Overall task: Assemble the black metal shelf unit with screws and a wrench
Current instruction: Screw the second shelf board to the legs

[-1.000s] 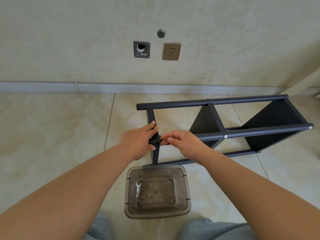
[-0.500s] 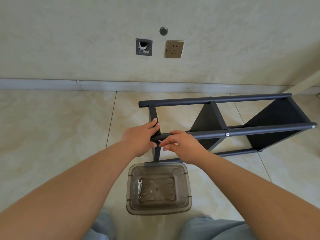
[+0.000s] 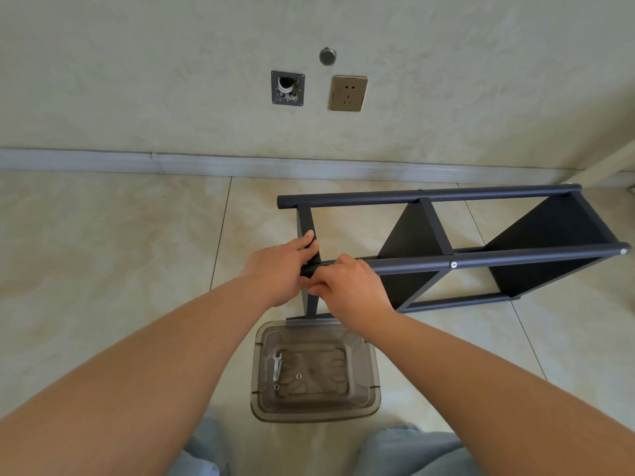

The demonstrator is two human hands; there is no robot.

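Closer together now, both hands meet at the black metal shelf unit (image 3: 446, 259): left hand (image 3: 281, 269) wraps its tube end, right hand (image 3: 350, 283) pinches beside it, contents hidden.

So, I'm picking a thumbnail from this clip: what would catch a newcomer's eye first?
First the two bare forearms that meet mid-frame, where the left hand grips the near end of the black shelf frame lying on its side on the tiled floor and the right hand pinches at the same joint. Just below sits a smoky clear plastic bin holding a small wrench. On the wall above is a brass-coloured socket.
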